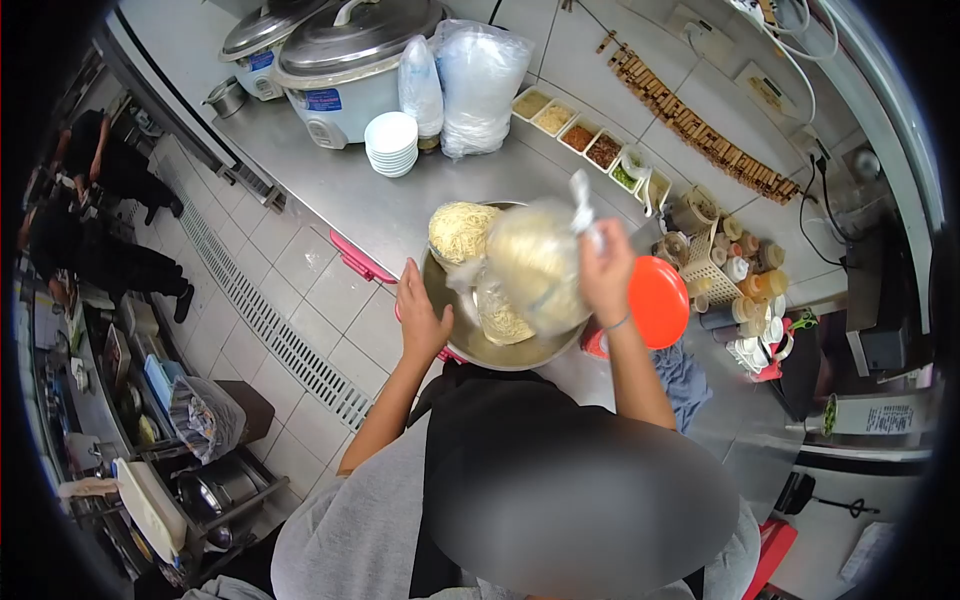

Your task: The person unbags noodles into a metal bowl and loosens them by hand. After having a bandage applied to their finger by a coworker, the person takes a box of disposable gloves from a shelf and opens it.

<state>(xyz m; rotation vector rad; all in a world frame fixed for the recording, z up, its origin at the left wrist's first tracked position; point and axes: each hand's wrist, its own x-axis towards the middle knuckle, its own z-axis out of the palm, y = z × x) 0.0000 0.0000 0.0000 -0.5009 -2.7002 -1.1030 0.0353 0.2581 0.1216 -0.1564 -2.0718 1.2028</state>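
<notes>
A large metal bowl (438, 338) sits at the counter's edge in front of me. Inside it are clear plastic bags of pale yellow strands, like noodles: one bag (462, 232) at the back left and another (503, 318) lower down. My right hand (606, 272) grips the knotted neck of a third bag (540, 268), which hangs over the bowl's right side and is smeared by motion. My left hand (425, 315) is at the bowl's left rim, fingers stretched out and holding nothing. A bright red-orange round lid or plate (658, 302) lies just right of my right wrist.
Behind the bowl stand large rice cookers (345, 80), stacked white bowls (391, 143) and plastic-wrapped stacks (482, 90). Small trays of toppings (578, 135) line the wall. A bottle basket (712, 262) and a blue-grey cloth (686, 385) are at right. Two people (95, 215) stand far left.
</notes>
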